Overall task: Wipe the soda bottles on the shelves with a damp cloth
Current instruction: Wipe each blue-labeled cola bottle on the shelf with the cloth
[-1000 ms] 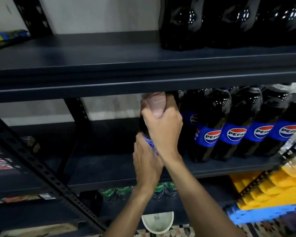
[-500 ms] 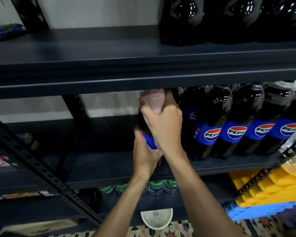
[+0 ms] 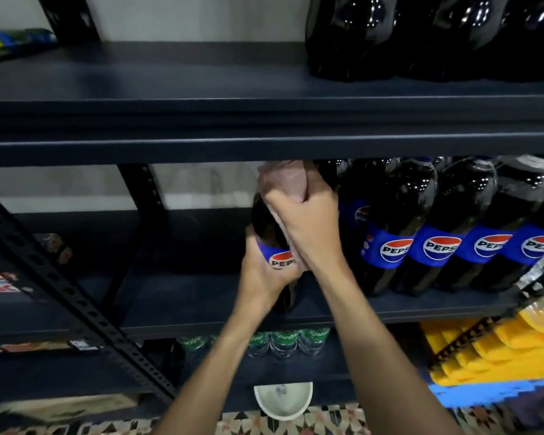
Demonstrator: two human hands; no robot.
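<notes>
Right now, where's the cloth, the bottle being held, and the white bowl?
cloth (image 3: pixel 283 180), head view, bunched top.
Pepsi bottle (image 3: pixel 280 259), head view, blue label.
white bowl (image 3: pixel 309 395), head view, right rim.

The cloth (image 3: pixel 282 181) is pale pink. The bottle (image 3: pixel 264 221) under it is near-black with a blue label (image 3: pixel 272 250) and a red, white and blue roundel, like the row (image 3: pixel 396 199) beside it. The shelves (image 3: pixel 201 142) are dark slate, the packs (image 3: pixel 515 346) yellow, the bowl (image 3: pixel 262 400) white.
</notes>
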